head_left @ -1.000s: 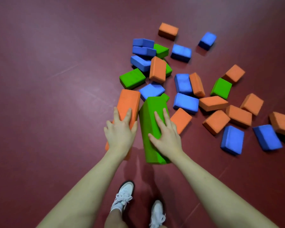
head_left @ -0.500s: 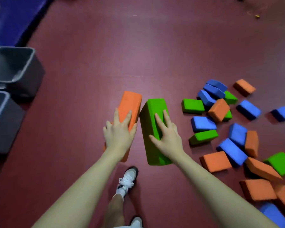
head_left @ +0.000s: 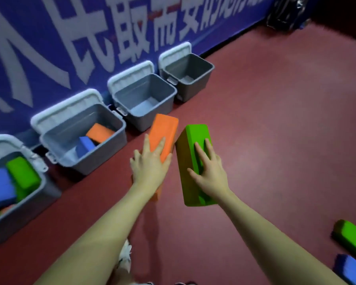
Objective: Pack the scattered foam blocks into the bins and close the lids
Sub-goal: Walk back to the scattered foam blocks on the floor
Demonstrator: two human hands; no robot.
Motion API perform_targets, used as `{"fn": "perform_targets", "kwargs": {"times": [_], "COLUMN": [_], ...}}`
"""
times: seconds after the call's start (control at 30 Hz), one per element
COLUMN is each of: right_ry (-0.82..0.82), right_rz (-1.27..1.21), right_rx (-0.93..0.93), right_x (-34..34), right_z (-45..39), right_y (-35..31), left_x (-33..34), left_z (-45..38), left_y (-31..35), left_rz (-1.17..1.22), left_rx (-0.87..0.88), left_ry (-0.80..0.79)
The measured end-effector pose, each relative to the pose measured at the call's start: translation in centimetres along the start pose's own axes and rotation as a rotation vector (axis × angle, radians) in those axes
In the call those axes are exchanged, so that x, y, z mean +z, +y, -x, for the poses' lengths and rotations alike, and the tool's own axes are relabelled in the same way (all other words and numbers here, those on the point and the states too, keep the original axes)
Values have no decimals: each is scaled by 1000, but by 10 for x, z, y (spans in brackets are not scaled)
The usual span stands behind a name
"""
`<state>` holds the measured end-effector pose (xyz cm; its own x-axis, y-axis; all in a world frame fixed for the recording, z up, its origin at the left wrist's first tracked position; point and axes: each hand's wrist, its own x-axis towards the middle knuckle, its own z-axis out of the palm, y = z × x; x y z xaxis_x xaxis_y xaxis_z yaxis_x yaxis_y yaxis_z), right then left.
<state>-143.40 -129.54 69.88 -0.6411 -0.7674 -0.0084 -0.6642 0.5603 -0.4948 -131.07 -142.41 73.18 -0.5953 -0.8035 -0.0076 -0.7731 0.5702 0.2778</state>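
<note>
Head view, bins (head_left: 119, 138) now ahead (blocks (head_left: 163, 134) still held)

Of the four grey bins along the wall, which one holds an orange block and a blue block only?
The second bin from the left. The leftmost bin also holds green; the other two look empty.

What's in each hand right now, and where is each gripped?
Left hand holds the orange block by its near half; right hand holds the green block around its middle.
</note>
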Motion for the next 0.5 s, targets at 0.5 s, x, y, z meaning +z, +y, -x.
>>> {"fn": "perform_targets", "kwargs": {"times": [0.5], "right_ry": [-201], "right_rz": [10], "right_rx": [-413], "right_x": [148], "right_z": [-196], "right_y": [-286], "left_x": [-91], "left_z": [-131], "left_y": [-324], "left_rz": [51], "left_rx": [-442], "left_ry": [191]}}
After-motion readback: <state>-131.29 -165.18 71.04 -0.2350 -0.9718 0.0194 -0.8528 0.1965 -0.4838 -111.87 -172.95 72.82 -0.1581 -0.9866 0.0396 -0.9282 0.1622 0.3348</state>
